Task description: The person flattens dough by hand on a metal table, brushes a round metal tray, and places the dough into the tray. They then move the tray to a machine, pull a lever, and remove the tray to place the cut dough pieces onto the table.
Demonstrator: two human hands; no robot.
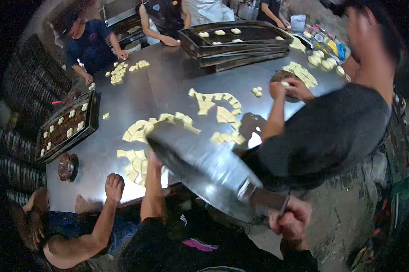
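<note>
My right hand (291,217) is closed around the dark handle (265,198) of a big, wide-bladed knife (209,165). Its shiny blade, smeared by motion, slants up and left across the table's front edge. Beside the blade's far end is my left hand (153,159), its fingers mostly hidden behind the metal. Pale cut dough pieces (136,131) lie around that end, with more strips (135,161) just left of my left forearm. Beyond the blade, further dough pieces (225,115) form a curved row.
A person in black (322,136) works close on my right, handling dough. Another person's fist (114,187) rests at the front left. Stacked trays (236,56) stand at the back, and a tray with dough balls (92,119) sits at the left edge near a dark round object (67,167).
</note>
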